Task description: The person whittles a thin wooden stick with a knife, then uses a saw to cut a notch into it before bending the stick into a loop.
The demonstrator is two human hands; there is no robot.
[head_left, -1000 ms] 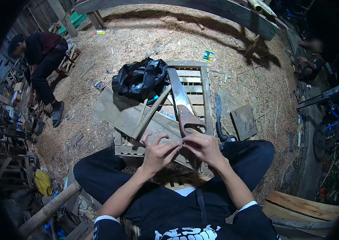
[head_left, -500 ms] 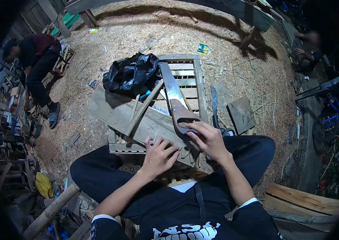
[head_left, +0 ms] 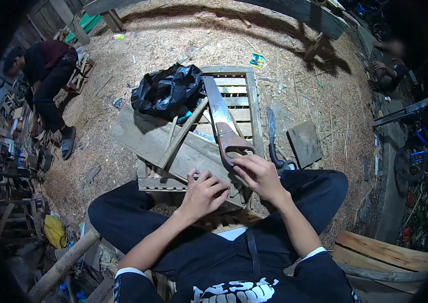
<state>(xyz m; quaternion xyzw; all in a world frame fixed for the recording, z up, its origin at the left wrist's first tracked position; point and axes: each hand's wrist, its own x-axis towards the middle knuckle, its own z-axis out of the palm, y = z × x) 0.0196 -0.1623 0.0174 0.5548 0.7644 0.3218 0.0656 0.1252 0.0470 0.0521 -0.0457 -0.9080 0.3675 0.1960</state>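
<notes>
Outdoors on sawdust, a seated person's right hand (head_left: 260, 177) curls its grip around the lower loop of a handsaw (head_left: 222, 126) handle, the blade running away from the grip across a slatted crate (head_left: 252, 108). Just left of the grip, the left hand (head_left: 203, 193) presses spread fingers on a plank (head_left: 145, 139); a black bag (head_left: 166, 93) lies beyond.
</notes>
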